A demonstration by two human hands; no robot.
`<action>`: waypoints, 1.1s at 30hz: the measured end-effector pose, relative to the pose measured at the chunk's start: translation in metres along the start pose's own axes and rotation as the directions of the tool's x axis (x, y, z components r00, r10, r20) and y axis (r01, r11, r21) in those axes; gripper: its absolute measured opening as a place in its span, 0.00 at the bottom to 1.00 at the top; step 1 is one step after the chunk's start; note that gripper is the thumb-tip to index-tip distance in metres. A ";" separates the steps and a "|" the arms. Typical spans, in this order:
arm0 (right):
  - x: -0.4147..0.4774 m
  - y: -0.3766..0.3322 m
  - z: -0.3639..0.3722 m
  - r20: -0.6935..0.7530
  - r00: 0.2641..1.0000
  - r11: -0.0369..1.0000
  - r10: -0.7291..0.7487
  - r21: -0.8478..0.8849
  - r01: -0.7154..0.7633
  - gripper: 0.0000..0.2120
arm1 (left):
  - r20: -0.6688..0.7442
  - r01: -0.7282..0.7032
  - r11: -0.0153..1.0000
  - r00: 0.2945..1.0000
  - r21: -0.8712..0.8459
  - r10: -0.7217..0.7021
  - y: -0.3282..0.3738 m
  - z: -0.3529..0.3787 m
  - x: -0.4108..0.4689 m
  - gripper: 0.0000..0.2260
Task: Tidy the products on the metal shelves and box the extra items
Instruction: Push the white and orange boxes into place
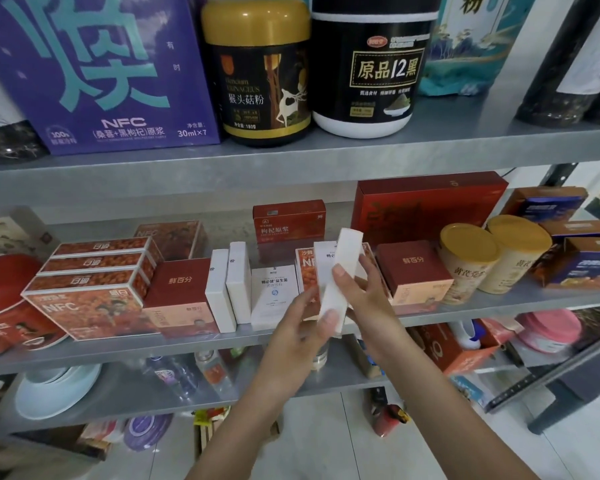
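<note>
A slim white box (342, 271) is held tilted in front of the middle metal shelf (187, 344). My left hand (305, 327) grips its lower end with the thumb on its face. My right hand (364, 292) grips its middle from the right side. Behind it on the shelf stand more white boxes (238, 282), one with a printed front (274, 296), and an orange NFC box (305, 271) partly hidden by my hands. Two dark red boxes (181, 292) flank this group.
Stacked orange NFC boxes (94, 289) and a red tin (11, 303) fill the shelf's left. Yellow-lidded canisters (471, 261) and blue-orange boxes (582, 265) stand at right. The top shelf holds a purple box (97, 71) and two jars (257, 71). Bottles and bowls lie on the lower shelf.
</note>
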State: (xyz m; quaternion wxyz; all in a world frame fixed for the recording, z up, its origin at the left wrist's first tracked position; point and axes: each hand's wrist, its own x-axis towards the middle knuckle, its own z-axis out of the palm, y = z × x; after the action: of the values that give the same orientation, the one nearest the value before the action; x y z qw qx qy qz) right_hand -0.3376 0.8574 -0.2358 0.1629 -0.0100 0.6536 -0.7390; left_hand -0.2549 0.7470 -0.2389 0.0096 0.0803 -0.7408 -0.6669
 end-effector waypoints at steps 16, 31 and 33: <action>-0.029 0.027 -0.009 -0.196 0.916 0.908 -0.350 -0.310 0.281 0.16 | -0.237 -0.040 0.999 0.971 -0.021 0.034 -0.012 -0.002 0.005 0.22; -0.014 0.049 -0.023 0.001 0.797 0.598 -0.603 -0.662 0.453 0.37 | -0.176 -0.062 0.998 0.982 0.025 0.065 -0.005 -0.013 0.028 0.12; 0.003 0.046 -0.028 -0.062 0.769 0.515 -0.636 -0.776 0.364 0.38 | -0.279 -0.146 0.877 0.913 0.457 0.297 -0.013 -0.025 0.027 0.13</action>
State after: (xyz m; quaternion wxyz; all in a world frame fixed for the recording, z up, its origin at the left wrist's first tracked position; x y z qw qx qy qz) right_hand -0.3362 0.8797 -0.2848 -0.1942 -0.1371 0.8752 -0.4214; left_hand -0.2775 0.7172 -0.2516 0.1971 0.1080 -0.8598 -0.4585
